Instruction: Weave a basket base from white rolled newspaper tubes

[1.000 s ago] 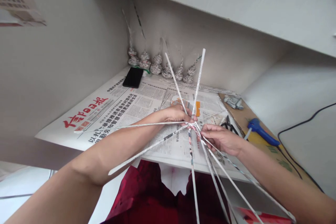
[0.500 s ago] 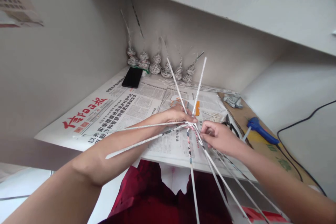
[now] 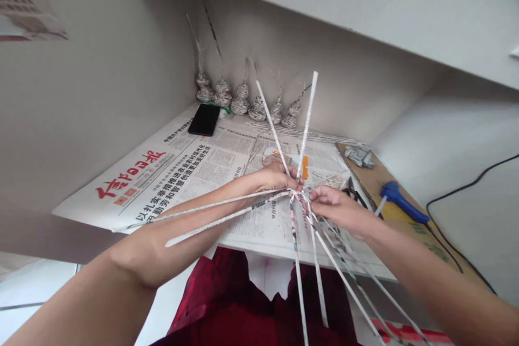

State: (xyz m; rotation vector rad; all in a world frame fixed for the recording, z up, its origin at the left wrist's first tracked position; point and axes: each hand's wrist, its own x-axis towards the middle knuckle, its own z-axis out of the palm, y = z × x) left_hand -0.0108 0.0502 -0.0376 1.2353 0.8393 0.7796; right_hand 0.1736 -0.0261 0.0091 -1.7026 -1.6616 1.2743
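Note:
Several thin rolled-newspaper sticks point(image 3: 308, 119) cross at a small woven knot point(image 3: 298, 194) and fan out in all directions, two upward, two to the left over my forearm, the rest down over the table edge. My left hand point(image 3: 278, 175) is closed on the knot from the left, its fingers pinching where the sticks meet. On the other side, my right hand point(image 3: 336, 208) is closed too, thumb and forefinger at the sticks just right of the knot. The fingers partly hide the crossing.
Woven paper gourds point(image 3: 240, 100) stand along the back wall, beside a black phone point(image 3: 204, 120). Newspaper point(image 3: 182, 173) covers the table. To the right lie a blue glue gun point(image 3: 403, 203) with a cable, black-handled scissors point(image 3: 357, 192), a crumpled grey wad point(image 3: 359, 155) and cardboard point(image 3: 421, 232).
One lower stick has swung left to hang nearer the middle, and the other lower ones have shifted. The upright sticks tilt slightly differently. My right hand has moved a little; the left stays in place.

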